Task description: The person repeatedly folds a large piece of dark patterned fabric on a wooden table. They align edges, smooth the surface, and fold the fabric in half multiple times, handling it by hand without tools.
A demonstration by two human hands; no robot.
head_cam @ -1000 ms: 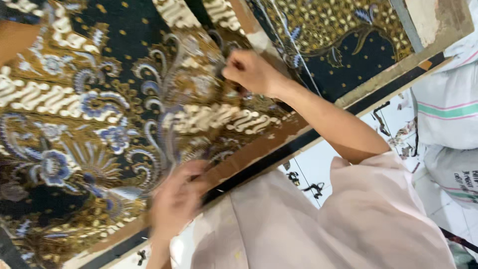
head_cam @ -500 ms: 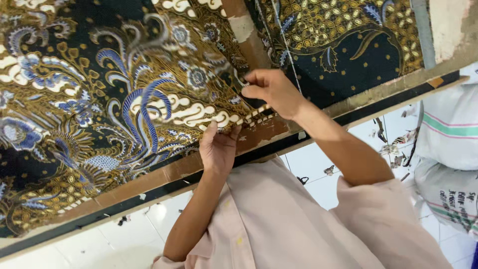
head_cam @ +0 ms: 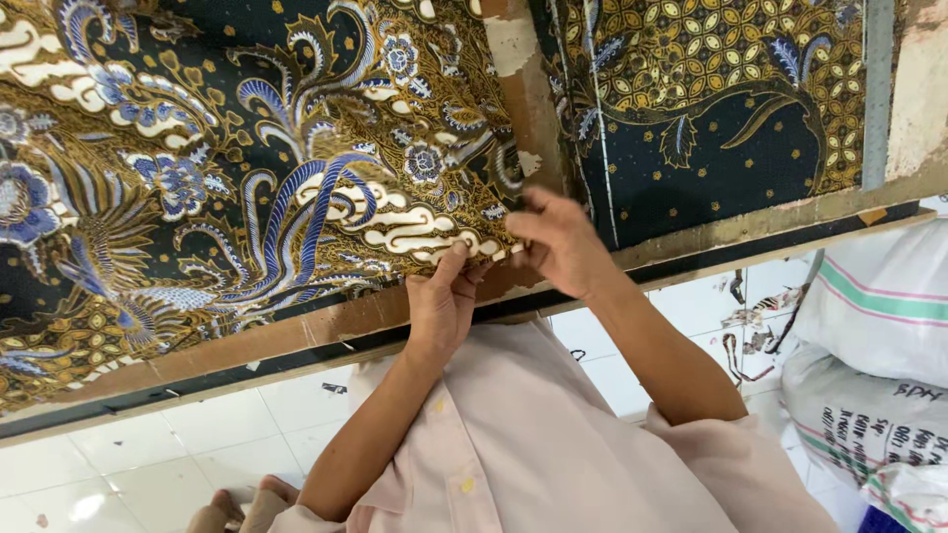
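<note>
At the table's near edge | left hand (head_cam: 441, 301) pinches the hem of the patterned cloth (head_cam: 247, 188), fingers closed on it | right hand (head_cam: 558, 242) grips the same hem beside the wooden strip (head_cam: 523, 89) | risk: uneven pull could skew or crease it | sacks (head_cam: 874, 365) at right, contents hidden

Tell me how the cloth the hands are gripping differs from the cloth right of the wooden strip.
The gripped cloth bears large blue and cream feathery scrolls; the right cloth has small gold flower tiles above plain dark ground. The left hand and right hand pinch the first; the second lies untouched. Both are dark batik with gold.
</note>
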